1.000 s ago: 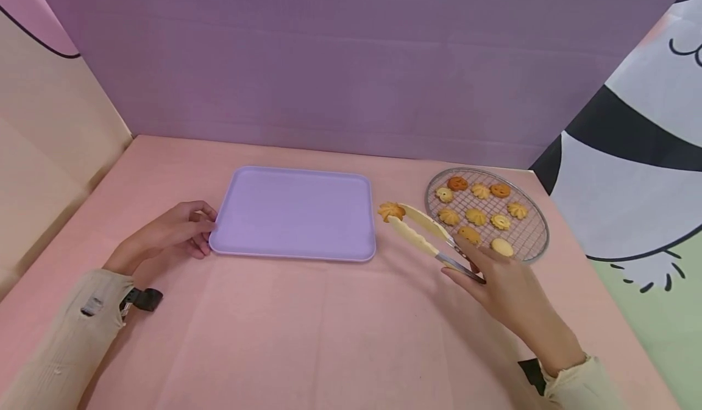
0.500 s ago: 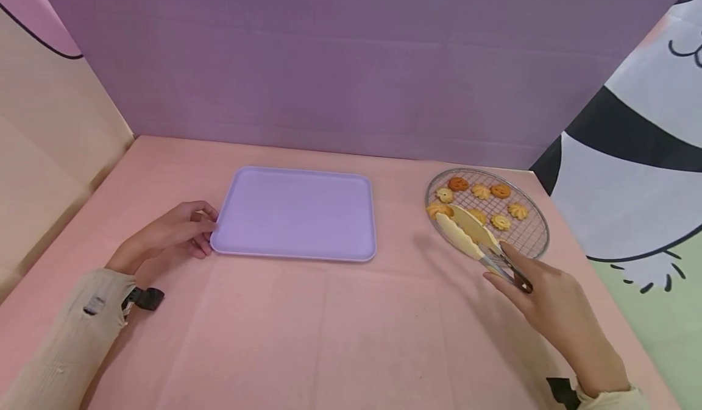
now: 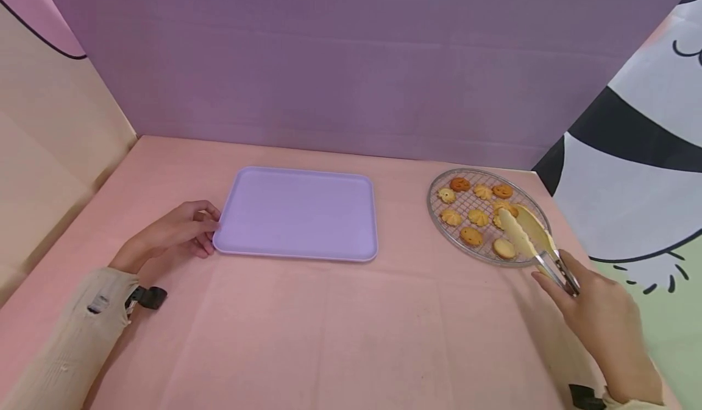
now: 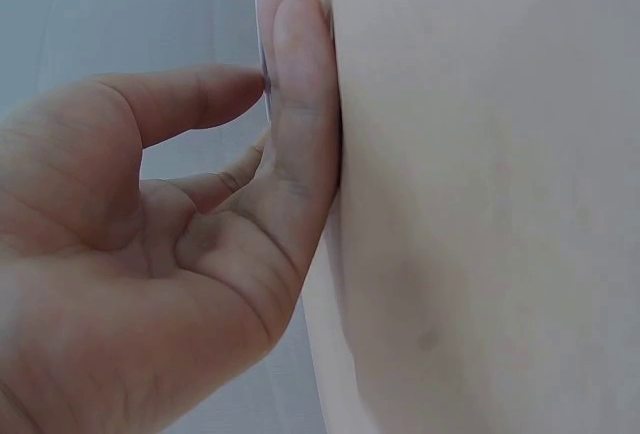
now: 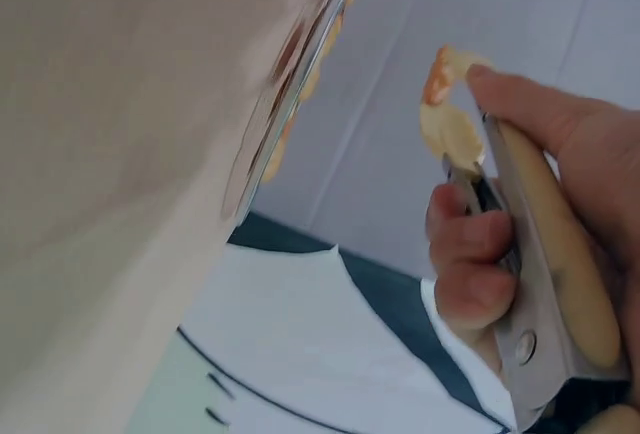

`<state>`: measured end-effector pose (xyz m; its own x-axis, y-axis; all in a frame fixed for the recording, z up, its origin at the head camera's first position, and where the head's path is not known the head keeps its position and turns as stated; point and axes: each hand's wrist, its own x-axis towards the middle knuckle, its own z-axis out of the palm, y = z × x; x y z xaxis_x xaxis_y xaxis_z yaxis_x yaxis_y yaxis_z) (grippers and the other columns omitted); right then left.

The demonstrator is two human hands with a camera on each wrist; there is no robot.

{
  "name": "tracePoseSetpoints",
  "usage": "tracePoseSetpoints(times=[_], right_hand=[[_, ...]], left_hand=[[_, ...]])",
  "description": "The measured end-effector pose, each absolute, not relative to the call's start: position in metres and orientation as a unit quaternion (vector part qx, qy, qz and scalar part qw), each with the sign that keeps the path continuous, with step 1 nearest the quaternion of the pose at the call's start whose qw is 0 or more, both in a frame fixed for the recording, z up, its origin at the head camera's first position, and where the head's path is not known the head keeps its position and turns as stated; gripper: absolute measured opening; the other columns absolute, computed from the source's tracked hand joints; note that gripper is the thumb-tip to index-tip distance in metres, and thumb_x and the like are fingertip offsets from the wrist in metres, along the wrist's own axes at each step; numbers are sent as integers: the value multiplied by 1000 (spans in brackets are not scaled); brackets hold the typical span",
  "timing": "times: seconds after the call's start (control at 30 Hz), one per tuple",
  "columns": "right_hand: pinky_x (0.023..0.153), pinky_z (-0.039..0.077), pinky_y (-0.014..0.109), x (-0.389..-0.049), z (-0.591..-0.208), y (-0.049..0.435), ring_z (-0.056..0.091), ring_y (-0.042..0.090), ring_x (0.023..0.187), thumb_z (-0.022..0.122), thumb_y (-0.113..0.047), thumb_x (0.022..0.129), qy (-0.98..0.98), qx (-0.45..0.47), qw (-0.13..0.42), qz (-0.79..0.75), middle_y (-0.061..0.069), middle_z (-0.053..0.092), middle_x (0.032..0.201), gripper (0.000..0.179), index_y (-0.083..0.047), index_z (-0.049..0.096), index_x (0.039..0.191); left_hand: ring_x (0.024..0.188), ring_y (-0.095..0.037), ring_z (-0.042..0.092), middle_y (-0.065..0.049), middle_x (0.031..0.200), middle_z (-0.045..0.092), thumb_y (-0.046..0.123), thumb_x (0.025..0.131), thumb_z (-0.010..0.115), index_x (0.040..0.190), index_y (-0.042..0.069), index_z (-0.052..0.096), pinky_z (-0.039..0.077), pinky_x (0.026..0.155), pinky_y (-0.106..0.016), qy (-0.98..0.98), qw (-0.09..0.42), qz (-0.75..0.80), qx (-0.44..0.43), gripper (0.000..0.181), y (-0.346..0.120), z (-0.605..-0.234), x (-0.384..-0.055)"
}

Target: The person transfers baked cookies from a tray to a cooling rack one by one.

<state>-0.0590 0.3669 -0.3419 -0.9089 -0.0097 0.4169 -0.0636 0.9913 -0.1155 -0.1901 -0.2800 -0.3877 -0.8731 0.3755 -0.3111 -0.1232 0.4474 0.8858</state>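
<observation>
My left hand [image 3: 175, 227] is at the left edge of a lilac rectangular tray [image 3: 298, 215], its thumb and fingers holding the rim. In the left wrist view, the fingers [image 4: 300, 104] lie along that edge and the thumb tip meets it. My right hand [image 3: 603, 315] grips a pair of metal tongs [image 3: 515, 232] with cream-coloured tips. Between those tips is a browned cookie [image 5: 438, 76], held over the right part of a round wire rack [image 3: 429, 201]. Several cookies [image 3: 471, 236] lie spread on the rack's mesh, one partly hidden by the tongs.
Pink cloth [image 3: 351, 331] covers the table. A purple backdrop [image 3: 351, 63] rises behind it, a beige wall panel [image 3: 49, 154] stands at the left, and a panda-patterned sheet [image 3: 631, 203] hangs at the right.
My right hand has carried the tongs and the cookie rightward, from beside the tray to over the right part of the rack. My left hand has stayed at the tray's edge.
</observation>
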Motion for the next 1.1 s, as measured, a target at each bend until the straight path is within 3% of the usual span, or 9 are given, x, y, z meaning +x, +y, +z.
tracePoseSetpoints(times=[0.07,0.4,1.1], right_hand=[[41,22,33,-58,-342,372,37,25,48,74,-40,88,-977,-8,205,55,3,35,53,61,4,59,128],[43,26,31,-58,-348,393,41,26,54,68,-49,91,-988,-78,130,35,6,44,56,73,10,52,132],[44,32,32,-61,-357,412,44,24,56,64,-55,92,-989,-122,62,47,8,43,62,79,14,51,130]], left_hand=[[67,-23,68,-17,89,62,9,100,54,127,-11,36,62,66,-36,816,240,520,77,38,-280,-388,-190],[68,-23,68,-18,91,62,10,101,54,127,-11,37,62,66,-36,820,236,517,74,38,-279,-388,-190],[67,-23,68,-17,88,62,8,101,53,126,-11,37,62,65,-36,816,235,523,74,35,-278,-388,-191]])
